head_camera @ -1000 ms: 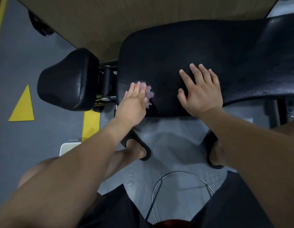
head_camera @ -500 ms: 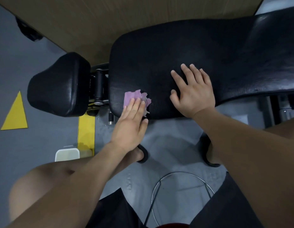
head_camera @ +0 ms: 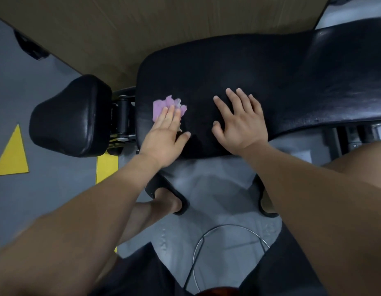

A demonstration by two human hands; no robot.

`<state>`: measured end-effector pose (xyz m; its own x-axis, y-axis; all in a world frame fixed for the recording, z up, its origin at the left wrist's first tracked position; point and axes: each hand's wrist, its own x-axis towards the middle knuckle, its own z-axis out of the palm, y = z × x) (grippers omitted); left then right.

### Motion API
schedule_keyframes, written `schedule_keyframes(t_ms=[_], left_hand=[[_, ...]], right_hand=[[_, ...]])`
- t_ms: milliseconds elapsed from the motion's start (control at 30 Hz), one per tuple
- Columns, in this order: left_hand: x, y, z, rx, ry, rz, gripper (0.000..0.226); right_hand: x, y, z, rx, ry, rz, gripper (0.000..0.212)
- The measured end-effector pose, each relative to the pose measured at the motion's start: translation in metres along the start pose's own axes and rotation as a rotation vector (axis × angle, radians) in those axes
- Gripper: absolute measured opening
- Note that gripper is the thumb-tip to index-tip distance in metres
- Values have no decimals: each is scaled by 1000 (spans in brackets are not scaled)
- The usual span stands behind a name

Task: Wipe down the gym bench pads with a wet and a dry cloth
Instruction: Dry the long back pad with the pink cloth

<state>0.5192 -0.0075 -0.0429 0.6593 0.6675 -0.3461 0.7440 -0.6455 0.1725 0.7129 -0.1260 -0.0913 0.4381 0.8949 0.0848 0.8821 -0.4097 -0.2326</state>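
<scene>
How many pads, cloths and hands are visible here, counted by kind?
Black pads: 2, the large pad and the small pad left of it.
Cloths: 1, the purple cloth under the left hand.
Hands: 2, the left hand and the right hand, which lies flat on the large pad.
Total: 5.

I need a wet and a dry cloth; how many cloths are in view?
1: a crumpled purple cloth pressed under the left hand on the long black bench pad. A second one may be hidden.

Bare pad (head_camera: 292, 67) beyond right hand (head_camera: 240, 122)
</scene>
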Motion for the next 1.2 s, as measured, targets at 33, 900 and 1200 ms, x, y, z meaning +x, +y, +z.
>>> schedule_keyframes(t_ms=[33, 900, 1200], left_hand=[[-8, 1, 2, 6, -27, -8, 75], [93, -5, -36, 30, -70, -67, 75], [120, -14, -32, 53, 24, -77, 69]], right_hand=[[0, -1, -3, 4, -23, 0, 67], [4, 10, -4, -3, -13, 22, 69], [10, 11, 0, 7, -11, 33, 67]])
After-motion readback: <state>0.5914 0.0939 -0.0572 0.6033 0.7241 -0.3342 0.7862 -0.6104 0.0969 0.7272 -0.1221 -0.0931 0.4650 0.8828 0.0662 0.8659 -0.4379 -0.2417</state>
